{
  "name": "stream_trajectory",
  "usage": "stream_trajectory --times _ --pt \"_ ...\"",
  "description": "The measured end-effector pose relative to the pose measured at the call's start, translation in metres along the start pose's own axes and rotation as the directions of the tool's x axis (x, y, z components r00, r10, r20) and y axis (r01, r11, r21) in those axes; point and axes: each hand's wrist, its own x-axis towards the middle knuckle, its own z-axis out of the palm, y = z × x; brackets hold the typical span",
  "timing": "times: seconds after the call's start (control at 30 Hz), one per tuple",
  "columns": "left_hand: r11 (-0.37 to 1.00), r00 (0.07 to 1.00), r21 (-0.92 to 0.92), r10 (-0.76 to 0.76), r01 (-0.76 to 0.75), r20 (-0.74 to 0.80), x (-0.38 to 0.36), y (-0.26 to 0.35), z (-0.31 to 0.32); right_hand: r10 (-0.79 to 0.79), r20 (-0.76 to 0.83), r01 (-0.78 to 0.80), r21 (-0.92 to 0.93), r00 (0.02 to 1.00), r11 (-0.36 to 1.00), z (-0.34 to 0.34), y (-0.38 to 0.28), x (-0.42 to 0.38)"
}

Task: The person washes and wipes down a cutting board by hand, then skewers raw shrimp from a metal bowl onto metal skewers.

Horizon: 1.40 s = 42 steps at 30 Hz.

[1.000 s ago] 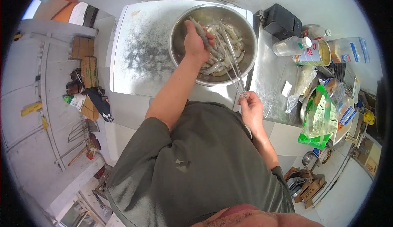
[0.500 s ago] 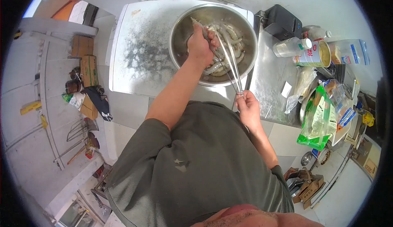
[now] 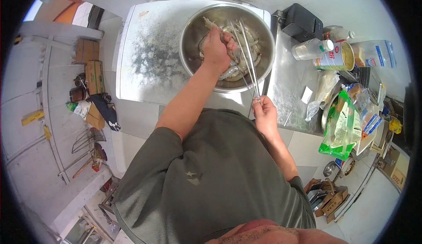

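A large steel bowl holds several raw grey shrimp. Over the left part of the bowl, my left hand is closed around a shrimp, whose pale end sticks out above the fingers. Just outside the bowl's near right rim, my right hand pinches the lower ends of thin metal skewers. Two of them fan upward over the shrimp, their tips apart. Another thin one slants toward my left hand; where its tip ends is hidden.
The bowl stands on a white, grey-stained top. On the steel counter to the right are a black box, a plastic bottle, a tin can and a green bag. Cardboard boxes stand at left.
The skewers' upper tips have shifted slightly right and spread a little farther apart. My left hand stays closed on the shrimp, nearly in the same place.
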Motion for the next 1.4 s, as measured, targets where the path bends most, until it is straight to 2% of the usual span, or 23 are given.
stream_trajectory --times 0.33,0.43,0.53,0.57,0.6,0.67,0.7,0.73,0.83,0.93,0.97,1.0,1.07,1.13,1.2,1.27,1.33,1.4 --pt "0.999 0.999 0.021 0.032 -0.032 -0.022 -0.003 -0.002 0.005 -0.008 -0.011 0.008 -0.03 1.0 1.0 0.005 -0.008 0.002" --pt "0.97 0.988 0.191 0.148 -0.152 0.033 0.008 -0.012 -0.008 -0.024 -0.031 0.024 -0.017 0.999 1.0 0.009 -0.008 0.004" --pt "0.997 0.999 0.078 0.019 -0.017 -0.034 -0.003 -0.014 -0.001 -0.011 -0.044 0.01 -0.013 0.999 1.0 0.013 -0.014 0.006" --pt "0.939 0.985 0.296 0.166 -0.174 0.051 0.004 -0.022 -0.013 -0.02 -0.045 0.019 -0.016 0.999 1.0 0.013 -0.015 0.007" --pt "0.811 0.944 0.483 0.287 -0.33 0.164 0.017 -0.034 -0.034 -0.029 -0.046 0.028 -0.018 0.998 0.999 0.013 -0.014 0.008" --pt "0.81 0.946 0.489 0.28 -0.324 0.163 0.018 -0.033 -0.035 -0.041 -0.041 0.04 -0.026 0.998 0.999 0.013 -0.014 0.01" --pt "0.938 0.987 0.307 0.151 -0.159 0.049 0.004 -0.021 -0.016 -0.041 -0.036 0.04 -0.033 0.999 0.999 0.012 -0.013 0.01" --pt "0.996 0.999 0.093 -0.006 0.009 -0.034 -0.003 -0.012 -0.003 -0.041 -0.031 0.04 -0.04 0.999 0.998 0.011 -0.012 0.01" --pt "1.0 1.0 0.008 0.0 0.0 -0.016 -0.005 -0.003 0.002 -0.044 -0.021 0.044 -0.033 0.999 0.999 0.006 0.001 0.013" --pt "0.999 0.999 0.039 0.031 -0.031 -0.01 -0.002 -0.003 0.0 -0.023 -0.019 0.023 -0.016 1.0 1.0 0.008 -0.001 0.009" --pt "0.955 0.987 0.247 0.155 -0.161 0.044 0.007 -0.01 -0.011 -0.024 -0.025 0.024 -0.003 0.999 1.0 0.009 0.001 0.009" --pt "0.853 0.957 0.435 0.262 -0.289 0.122 0.022 -0.024 -0.032 -0.025 -0.032 0.025 0.009 0.999 1.0 0.011 0.005 0.01" --pt "0.836 0.957 0.467 0.265 -0.288 0.117 0.021 -0.026 -0.032 -0.023 -0.041 0.024 0.022 0.999 0.999 0.013 0.009 0.01" --pt "0.989 0.999 0.145 0.043 -0.038 -0.032 -0.003 -0.011 0.001 -0.022 -0.048 0.023 0.025 0.999 0.999 0.016 0.011 0.009" --pt "0.941 0.985 0.293 0.147 -0.168 0.09 0.002 -0.018 -0.008 -0.032 -0.048 0.033 0.035 0.998 0.999 0.019 0.007 0.009" --pt "0.94 0.985 0.296 0.143 -0.166 0.098 0.005 -0.024 -0.012 -0.046 -0.052 0.047 0.037 0.998 0.998 0.019 0.004 0.012" --pt "0.988 0.999 0.153 0.033 -0.031 -0.01 -0.005 -0.019 0.0 -0.063 -0.059 0.064 0.026 0.996 0.998 0.019 0.001 0.015" --pt "0.992 1.0 0.125 0.016 -0.013 -0.024 -0.006 -0.013 0.004 -0.069 -0.054 0.07 0.025 0.996 0.997 0.018 -0.003 0.016"
